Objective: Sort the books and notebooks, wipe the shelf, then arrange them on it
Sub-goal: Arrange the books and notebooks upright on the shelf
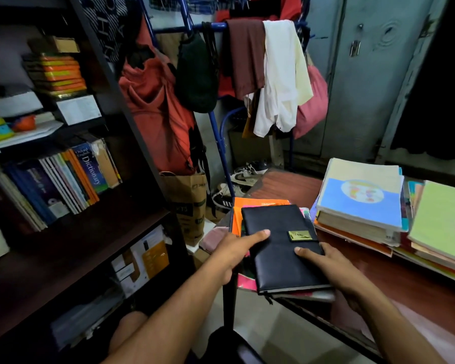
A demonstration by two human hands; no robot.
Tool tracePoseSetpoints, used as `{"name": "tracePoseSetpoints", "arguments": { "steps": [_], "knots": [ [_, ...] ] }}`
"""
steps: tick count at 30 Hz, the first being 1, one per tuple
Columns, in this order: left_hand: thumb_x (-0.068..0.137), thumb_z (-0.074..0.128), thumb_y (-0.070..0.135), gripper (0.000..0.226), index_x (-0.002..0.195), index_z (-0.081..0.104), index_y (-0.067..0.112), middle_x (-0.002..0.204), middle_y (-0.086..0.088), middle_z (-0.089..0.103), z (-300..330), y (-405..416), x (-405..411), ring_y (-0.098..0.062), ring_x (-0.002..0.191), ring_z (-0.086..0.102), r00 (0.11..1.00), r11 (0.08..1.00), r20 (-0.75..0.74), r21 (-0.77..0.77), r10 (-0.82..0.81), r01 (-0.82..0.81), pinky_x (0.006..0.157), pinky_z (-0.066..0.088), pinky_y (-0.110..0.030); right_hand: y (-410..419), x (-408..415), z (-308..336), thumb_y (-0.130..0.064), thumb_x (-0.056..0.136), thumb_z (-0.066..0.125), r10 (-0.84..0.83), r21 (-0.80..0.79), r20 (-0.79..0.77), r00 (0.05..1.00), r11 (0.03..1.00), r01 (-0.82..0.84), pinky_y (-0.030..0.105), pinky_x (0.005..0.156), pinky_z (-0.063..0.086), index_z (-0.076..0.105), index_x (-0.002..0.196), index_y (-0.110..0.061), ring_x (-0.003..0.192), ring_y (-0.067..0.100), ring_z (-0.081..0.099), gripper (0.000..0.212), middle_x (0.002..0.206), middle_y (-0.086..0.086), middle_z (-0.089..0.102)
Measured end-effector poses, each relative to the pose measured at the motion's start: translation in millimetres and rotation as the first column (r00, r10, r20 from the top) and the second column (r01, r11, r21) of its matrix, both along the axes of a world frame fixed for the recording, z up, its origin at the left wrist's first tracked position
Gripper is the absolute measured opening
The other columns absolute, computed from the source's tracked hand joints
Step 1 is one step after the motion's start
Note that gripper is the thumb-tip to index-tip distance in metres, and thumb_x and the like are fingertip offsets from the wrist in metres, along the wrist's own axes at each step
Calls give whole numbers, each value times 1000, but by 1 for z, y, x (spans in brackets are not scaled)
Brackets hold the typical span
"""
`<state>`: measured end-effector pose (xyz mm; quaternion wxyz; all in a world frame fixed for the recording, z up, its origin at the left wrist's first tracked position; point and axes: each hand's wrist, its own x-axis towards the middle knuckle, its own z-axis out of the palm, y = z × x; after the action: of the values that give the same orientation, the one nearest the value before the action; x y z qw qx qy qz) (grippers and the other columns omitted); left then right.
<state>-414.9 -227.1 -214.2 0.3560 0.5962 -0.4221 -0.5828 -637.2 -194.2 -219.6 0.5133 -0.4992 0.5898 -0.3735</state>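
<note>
A black diary (281,248) with a gold clasp lies on top of a small stack of orange and pink notebooks (250,203) at the left end of a brown table (415,279). My left hand (234,253) grips the stack's left edge, thumb on the black cover. My right hand (326,266) holds its right edge, thumb on top and fingers underneath. A dark shelf unit (71,232) stands at the left; its middle board is bare beside a row of upright books (61,185).
Two taller piles of books (360,198) and notebooks (441,222) sit on the table's right. A clothes rack (260,74) with hanging garments, a paper bag (189,203) and shoes (244,177) fill the floor behind. A grey metal cupboard (365,88) stands at the back.
</note>
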Motion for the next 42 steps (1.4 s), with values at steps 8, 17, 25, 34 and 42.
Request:
{"name": "tracePoseSetpoints", "arguments": {
  "steps": [8,17,25,34,42],
  "knots": [
    [74,90,24,61,126,58,17,106,-8,78,17,50,6,-30,94,76,920,993,-380,-22,96,-112,80,63,-47,27,16,52,-51,82,77,27,-282,-313,949,952,-121,40,98,50,60,119,-32,108,12,64,45,118,-8,66],
    [55,94,22,87,130,51,18,114,-5,75,53,132,177,-24,96,76,839,842,-369,-215,400,-496,71,61,-35,41,192,52,-62,78,77,285,-402,-210,935,847,-348,39,100,52,59,126,-34,115,10,64,59,123,-9,67],
    [75,85,0,76,135,48,28,120,-6,71,32,203,347,-19,99,72,679,605,-345,-309,648,-734,69,59,-24,61,388,37,-49,82,78,593,-218,-189,783,752,-622,19,84,55,66,117,-17,95,-1,70,49,112,-4,74],
    [95,70,25,25,119,69,18,107,-4,78,3,223,435,-20,99,75,649,625,-325,-190,688,-757,86,61,-34,71,470,9,-68,83,66,563,-190,-370,739,733,-653,29,96,47,65,112,-32,102,10,61,46,115,-5,62],
    [80,62,75,91,156,34,33,165,-13,16,11,216,428,-32,154,7,469,729,608,-290,640,-620,123,8,-50,65,469,6,-49,85,75,571,-238,-265,777,742,-627,38,94,56,71,112,-21,97,8,71,39,105,-9,76]
  ]
}}
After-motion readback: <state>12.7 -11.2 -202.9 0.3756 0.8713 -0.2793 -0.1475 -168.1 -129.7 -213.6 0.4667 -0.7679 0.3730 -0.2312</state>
